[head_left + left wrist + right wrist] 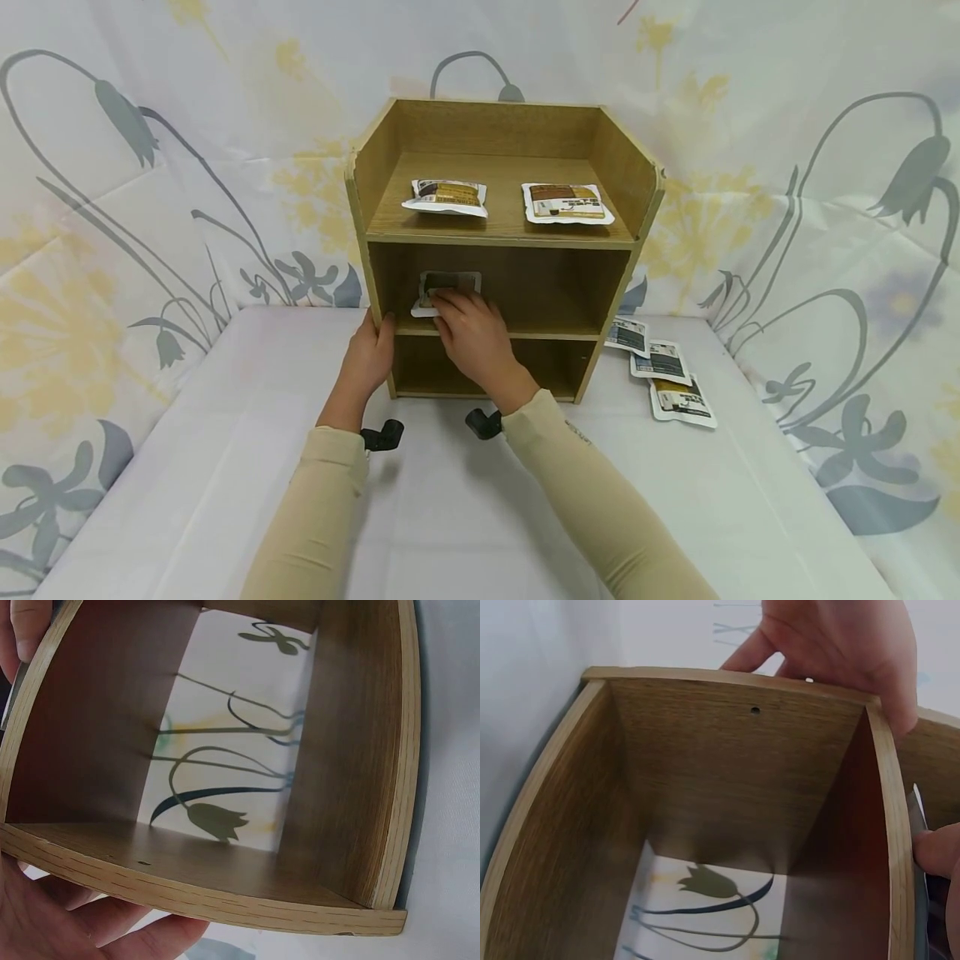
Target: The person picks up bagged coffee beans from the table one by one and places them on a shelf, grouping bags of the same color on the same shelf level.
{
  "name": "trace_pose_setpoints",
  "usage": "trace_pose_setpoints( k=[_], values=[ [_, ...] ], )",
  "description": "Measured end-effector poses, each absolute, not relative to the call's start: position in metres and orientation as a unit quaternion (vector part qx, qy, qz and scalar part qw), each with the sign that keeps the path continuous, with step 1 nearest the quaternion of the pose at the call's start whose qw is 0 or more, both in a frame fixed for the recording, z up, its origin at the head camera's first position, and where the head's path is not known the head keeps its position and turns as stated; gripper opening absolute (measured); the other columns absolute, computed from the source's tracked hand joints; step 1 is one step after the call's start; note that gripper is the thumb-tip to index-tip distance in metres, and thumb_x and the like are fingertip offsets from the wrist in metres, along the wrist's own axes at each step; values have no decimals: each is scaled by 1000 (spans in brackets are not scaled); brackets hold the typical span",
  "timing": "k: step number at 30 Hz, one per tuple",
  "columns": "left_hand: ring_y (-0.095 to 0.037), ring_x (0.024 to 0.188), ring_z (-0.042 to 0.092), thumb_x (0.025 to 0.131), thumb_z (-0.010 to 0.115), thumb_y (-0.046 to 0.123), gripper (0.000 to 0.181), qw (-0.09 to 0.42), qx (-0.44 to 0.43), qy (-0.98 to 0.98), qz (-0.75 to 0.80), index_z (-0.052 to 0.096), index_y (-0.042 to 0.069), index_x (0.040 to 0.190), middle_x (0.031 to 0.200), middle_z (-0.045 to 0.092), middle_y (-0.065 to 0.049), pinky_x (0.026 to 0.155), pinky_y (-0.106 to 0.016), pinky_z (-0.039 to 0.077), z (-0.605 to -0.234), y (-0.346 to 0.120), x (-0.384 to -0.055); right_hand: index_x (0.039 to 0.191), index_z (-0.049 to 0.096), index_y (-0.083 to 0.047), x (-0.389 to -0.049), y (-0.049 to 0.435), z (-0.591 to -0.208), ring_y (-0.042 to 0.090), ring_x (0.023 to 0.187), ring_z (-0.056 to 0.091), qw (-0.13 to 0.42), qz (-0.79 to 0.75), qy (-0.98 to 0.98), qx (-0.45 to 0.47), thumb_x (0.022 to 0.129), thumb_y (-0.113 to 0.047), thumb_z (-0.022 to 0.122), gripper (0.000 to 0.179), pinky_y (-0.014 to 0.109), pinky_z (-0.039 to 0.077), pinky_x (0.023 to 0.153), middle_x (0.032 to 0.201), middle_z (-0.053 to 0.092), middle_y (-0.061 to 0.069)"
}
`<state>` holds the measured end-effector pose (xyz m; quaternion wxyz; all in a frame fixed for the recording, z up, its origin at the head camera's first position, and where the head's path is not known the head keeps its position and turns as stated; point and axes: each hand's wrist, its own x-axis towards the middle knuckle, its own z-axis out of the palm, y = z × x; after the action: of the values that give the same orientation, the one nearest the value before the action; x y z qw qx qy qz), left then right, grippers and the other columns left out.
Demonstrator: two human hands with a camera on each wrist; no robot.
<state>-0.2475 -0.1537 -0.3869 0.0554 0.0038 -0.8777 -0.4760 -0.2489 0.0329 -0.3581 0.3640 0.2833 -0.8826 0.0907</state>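
Note:
A small wooden shelf unit (499, 243) stands upright on the table. My left hand (368, 355) grips its left side panel, the thumb at the front edge and the fingers along the outside, as the left wrist view also shows. On the middle shelf, toward the left, lies a flat white-edged food pouch (423, 302). My right hand (477, 340) reaches in and pinches this pouch at its near right part, hiding some of it. In the right wrist view the pouch's edge (920, 877) shows beside the shelf board, with right fingertips (934, 851) on it.
Two similar pouches lie on the top shelf, a left pouch (447, 198) and a right pouch (567, 205). Several more pouches (681, 402) overlap in a row on the white table (465, 517), right of the unit. A flowered cloth (247, 108) hangs behind.

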Motion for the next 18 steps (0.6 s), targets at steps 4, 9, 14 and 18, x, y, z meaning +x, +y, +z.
trace_pose_setpoints(
  k=[4,9,14,18],
  values=[
    [-42,132,44,103,22,48,63,50,8,-878,-477,24,9,152,148,40,-25,108,-56,36,-387,-153,-248,122,67,-15,-252,32,-358,28,118,60,369,91,-880,285,94,-23,64,30,46,53,90,123,66,-1],
    [-41,133,43,103,22,49,63,48,5,-877,-478,24,9,151,149,39,-24,108,-57,36,-387,-151,-249,122,68,-15,-254,33,-358,26,116,60,372,91,-879,284,93,-22,65,29,45,52,90,122,66,-1],
    [-42,133,44,103,22,49,63,55,0,-877,-478,25,8,151,148,41,-25,108,-56,36,-387,-151,-248,123,67,-16,-253,34,-357,27,117,60,364,98,-881,287,93,-23,65,30,47,52,90,123,66,-1],
    [-42,132,44,103,22,48,63,58,0,-877,-478,25,7,151,148,41,-25,108,-56,36,-387,-153,-248,123,67,-16,-250,36,-355,26,117,60,354,103,-883,292,94,-23,65,30,46,52,89,124,65,-1]
  ],
)
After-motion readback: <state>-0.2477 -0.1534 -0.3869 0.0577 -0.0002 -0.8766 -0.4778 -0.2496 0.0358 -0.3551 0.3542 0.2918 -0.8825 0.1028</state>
